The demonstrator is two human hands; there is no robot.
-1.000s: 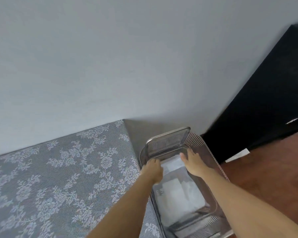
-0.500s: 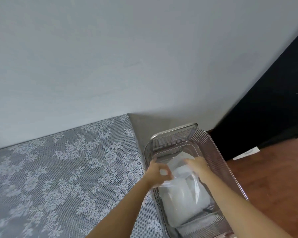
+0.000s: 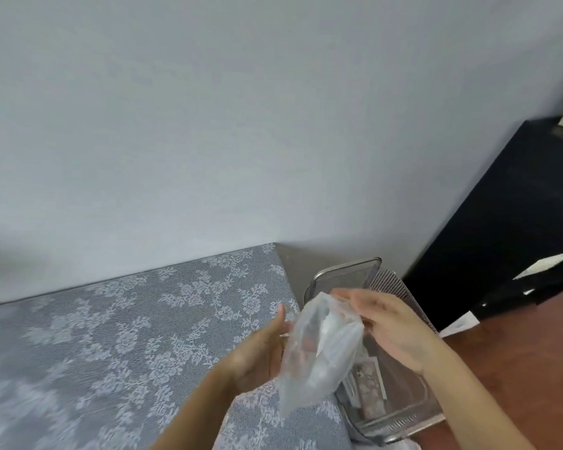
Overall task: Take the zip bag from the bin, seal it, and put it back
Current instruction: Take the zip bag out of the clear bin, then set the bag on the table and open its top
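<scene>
Grey lace-patterned cloth (image 3: 117,336) covers the surface at the left (whether it is a bed or a worktop cannot be told), a plain pale wall rises behind it, and red-brown floor (image 3: 517,368) shows at the right beside a black cabinet (image 3: 501,238).

Between cloth and floor sits the clear ribbed plastic bin (image 3: 400,293), its long axis running from near to far. Lifted clear of it, over its left rim, is the crumpled translucent plastic zip bag (image 3: 319,349) with something white inside; it hangs lengthwise, mouth at the far top and bottom corner drooping toward the viewer.

The left hand (image 3: 260,349) cups the bag from the left, palm against it and fingers loosely curled behind it, thumb raised. The right hand (image 3: 384,323) comes in from the right, its fingertips pinched on the bag's upper right edge.

Sealing turns on the mouth: both hands are on the bag, but the right one is already at the top edge, so it seems better placed to start pressing the strip.

The zip strip itself is too blurred to find, so whether any of it is closed cannot be told. Flat items remaining in the bin are half hidden behind the bag and the right wrist.
</scene>
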